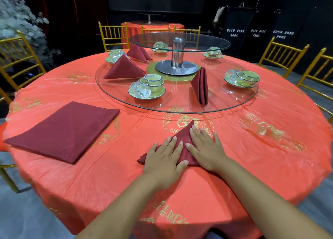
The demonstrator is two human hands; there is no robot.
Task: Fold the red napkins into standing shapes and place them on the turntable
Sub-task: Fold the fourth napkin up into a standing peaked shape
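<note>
- Hands: the left hand (163, 159) and right hand (205, 148) both lie flat with fingers straight and slightly spread. They press a folded napkin (185, 133) onto the tablecloth (252, 157) at the near edge of the table, just short of the turntable (180, 106).
- Likely step: flattening a crease in a triangular fold.
- Uneven layers: the napkin's scalloped edge pokes out beside the left hand. If that offset gets creased in, the finished shape may lean or splay.
- Sliding: the tablecloth looks glossy and slick, so uneven pressure could shift the napkin and blur the fold.
- Placing: a tipped glass (140, 91) lies by the nearest cup and saucer (153, 84), close to the open rim. A careless reach could knock it.
- Toppling: smooth glass gives little grip, so a weakly creased piece could fall like a loose card beside the standing napkin (201, 85).
- Remaining work: flat napkins (63, 132) wait to the left.
</note>
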